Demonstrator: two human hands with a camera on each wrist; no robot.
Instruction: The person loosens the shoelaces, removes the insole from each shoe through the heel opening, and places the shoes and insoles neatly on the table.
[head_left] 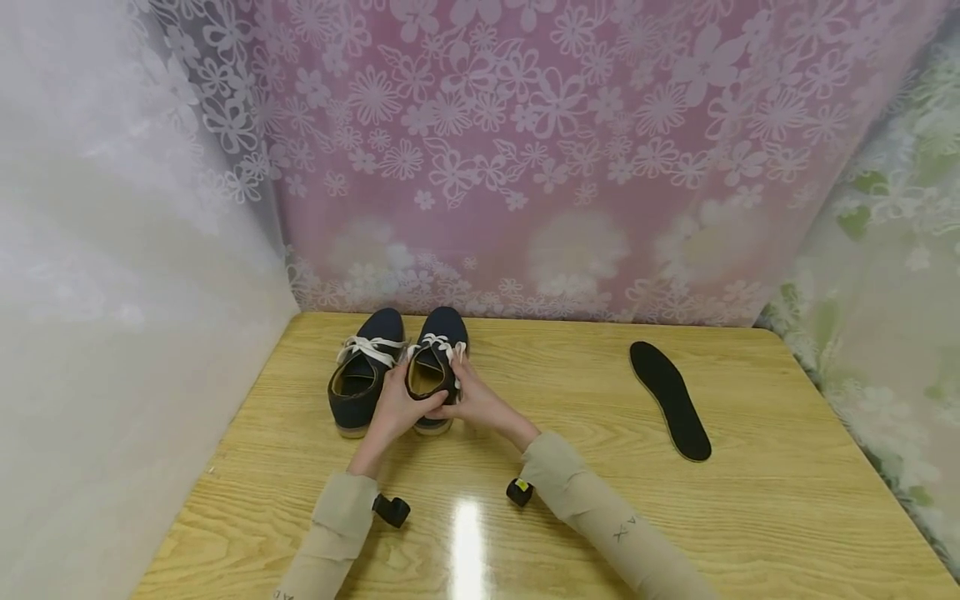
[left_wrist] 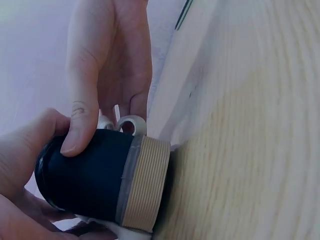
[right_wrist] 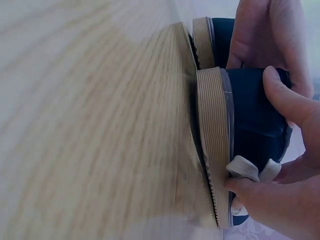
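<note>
Navy cloth and white laces mark the first shoe (head_left: pixel 351 412), at the left of the wooden table (head_left: pixel 570 400). Its toe points away from the person, toward the pink floral curtain (head_left: pixel 555 167), and its long axis leans a little right at the far end. Just right of it I have the left hand (head_left: pixel 393 410), its forearm rising steeply from the near side, fingers curled along one flank of the second shoe (head_left: pixel 446 323) and thumb up by the heel collar. This shoe is on the left part of the table, beside the first, toe also pointing away and long axis nearly straight toward the curtain, opening upward. From my views I cannot tell whether its whole sole touches the wood. Next comes the right hand (head_left: pixel 478 402), its forearm slanting in from the near right; its fingers clamp the other flank by the laces, and its thumb presses the heel, close to the left thumb. Well apart at right, I see a black insole (head_left: pixel 670 400) lying on the table, its long axis slanted, far end leftward.
</note>
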